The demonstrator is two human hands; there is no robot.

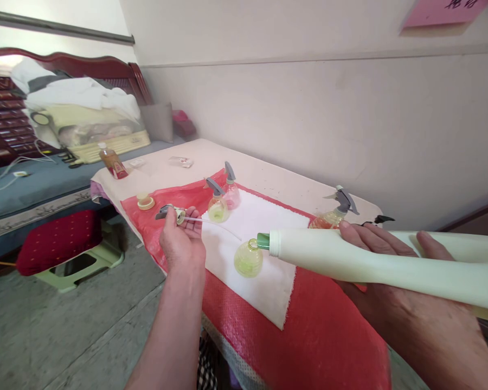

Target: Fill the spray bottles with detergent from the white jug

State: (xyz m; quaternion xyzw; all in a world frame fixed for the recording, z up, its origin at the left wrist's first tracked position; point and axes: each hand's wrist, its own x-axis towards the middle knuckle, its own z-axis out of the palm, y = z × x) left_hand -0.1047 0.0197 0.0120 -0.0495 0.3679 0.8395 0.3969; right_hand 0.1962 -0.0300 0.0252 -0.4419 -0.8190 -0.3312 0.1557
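My left hand (pixel 181 236) is closed on a grey spray-trigger head (pixel 168 212) whose thin clear tube trails to the right over the white cloth (pixel 264 271). My right hand (pixel 384 281) grips a large cream-white bottle (pixel 374 260), tilted flat, its green spout (pixel 262 241) touching the mouth of a small open yellow-green round bottle (pixel 248 259) on the cloth. Two small spray bottles, one yellow (pixel 218 207) and one pink (pixel 231 192), stand further back with trigger heads on.
An orange-filled spray bottle (pixel 333 214) stands by the wall. A yellow cap (pixel 145 202) lies on the red woven sheet (pixel 309 336). A brown bottle (pixel 111 161) stands at the table's far corner. A red-cushioned stool (pixel 61 244) and a bed with bedding sit left.
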